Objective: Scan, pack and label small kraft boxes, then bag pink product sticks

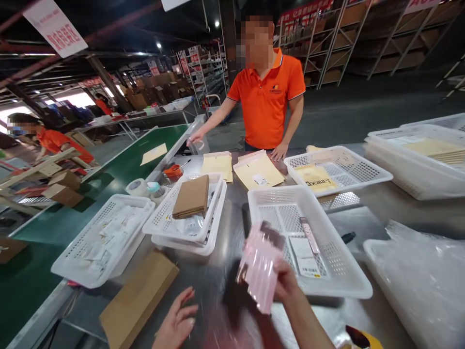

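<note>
My right hand (286, 278) is closed round a bunch of glossy pink packets (258, 274), blurred a little by motion. They are held over the metal table, beside the near left side of a white perforated basket (348, 271). In that basket lie a white packet with a barcode (303, 254) and a slim pink box (309, 235). Low in the picture, my left hand (178, 317) has its fingers apart and holds nothing. Nearest to it is a brown cardboard box (140, 295), tilted on the table's left side.
Stacked baskets (203, 247) bear folded cardboard (191, 196); another basket (134, 247) holds small white packets. Padded envelopes (258, 169) lie before a co-worker in orange (269, 97). A green conveyor (109, 191) runs along the left. Clear plastic bags (421, 286) fill the right.
</note>
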Demonstrator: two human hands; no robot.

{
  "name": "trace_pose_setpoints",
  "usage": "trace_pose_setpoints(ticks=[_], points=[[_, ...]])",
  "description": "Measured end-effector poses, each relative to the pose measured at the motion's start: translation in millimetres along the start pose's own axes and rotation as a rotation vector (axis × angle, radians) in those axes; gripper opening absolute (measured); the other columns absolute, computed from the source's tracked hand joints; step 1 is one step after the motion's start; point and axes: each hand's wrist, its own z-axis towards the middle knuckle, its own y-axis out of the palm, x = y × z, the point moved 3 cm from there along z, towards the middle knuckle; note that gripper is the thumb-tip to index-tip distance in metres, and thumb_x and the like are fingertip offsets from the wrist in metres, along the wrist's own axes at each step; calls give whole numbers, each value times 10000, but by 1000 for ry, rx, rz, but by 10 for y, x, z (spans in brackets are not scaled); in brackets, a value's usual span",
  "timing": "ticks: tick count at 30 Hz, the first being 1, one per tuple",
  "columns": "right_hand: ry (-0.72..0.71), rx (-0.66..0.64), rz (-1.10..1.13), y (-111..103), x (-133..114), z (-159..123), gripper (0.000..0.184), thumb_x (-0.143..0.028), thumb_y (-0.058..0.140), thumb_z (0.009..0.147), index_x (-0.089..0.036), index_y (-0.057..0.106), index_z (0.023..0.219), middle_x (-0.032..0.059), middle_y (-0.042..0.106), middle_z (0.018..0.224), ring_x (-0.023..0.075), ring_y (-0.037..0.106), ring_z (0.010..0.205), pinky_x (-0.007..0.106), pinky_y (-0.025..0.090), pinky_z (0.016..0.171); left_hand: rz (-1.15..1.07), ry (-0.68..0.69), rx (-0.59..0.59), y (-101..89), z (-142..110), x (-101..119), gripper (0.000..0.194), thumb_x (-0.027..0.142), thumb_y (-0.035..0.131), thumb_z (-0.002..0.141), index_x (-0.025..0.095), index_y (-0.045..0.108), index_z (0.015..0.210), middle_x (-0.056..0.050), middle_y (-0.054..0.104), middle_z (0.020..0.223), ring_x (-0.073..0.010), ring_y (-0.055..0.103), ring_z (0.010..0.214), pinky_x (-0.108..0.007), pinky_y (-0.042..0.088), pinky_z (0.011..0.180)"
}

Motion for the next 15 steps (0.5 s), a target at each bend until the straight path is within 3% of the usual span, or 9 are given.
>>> trace_pose_setpoints(ticks=[3, 7, 10, 12, 15], points=[[161, -48, 183, 422, 641, -204, 567, -226, 620, 468, -201, 647, 1033, 64, 719, 906, 272, 654, 778, 442, 512, 751, -194, 200, -141, 394, 193, 75, 896, 373, 880, 562, 299, 496, 1368, -114, 408, 1508, -361, 458, 1319, -382, 483, 950], [201, 51, 299, 720, 1073, -386, 535, -169, 617, 505, -226, 644, 1037, 17, 706, 839, 233, 647, 786, 383, 509, 766, -239, 115, -418, 819, 175, 113, 1114, 279, 876, 591, 352, 244, 1505, -74, 476, 1470, -314, 475, 1308, -395, 382, 1067], [215, 127, 192, 732, 1219, -526, 587, -136, 624, 527, -236, 617, 1106, 2, 709, 854, 216, 645, 809, 345, 499, 776, -296, -32, -617, 846, 35, 20, 1187, 347, 862, 622, 320, 98, 1532, -100, 567, 1369, -281, 577, 1179, -382, 390, 1031], [258, 160, 34, 660, 1360, -624, 596, -151, 665, 534, -233, 609, 1121, 5, 707, 852, 233, 650, 835, 355, 503, 774, -320, -103, -748, 778, -40, -88, 1329, 375, 908, 529, 323, 34, 1529, -105, 594, 1313, -289, 605, 1114, -385, 418, 973], [270, 204, -172, 518, 1558, -694, 629, -219, 780, 516, -246, 613, 1122, -8, 685, 812, 247, 654, 835, 370, 516, 765, -344, -158, -848, 659, -70, -233, 1392, 302, 939, 433, 356, 76, 1523, -80, 586, 1299, -294, 591, 1124, -376, 413, 965]])
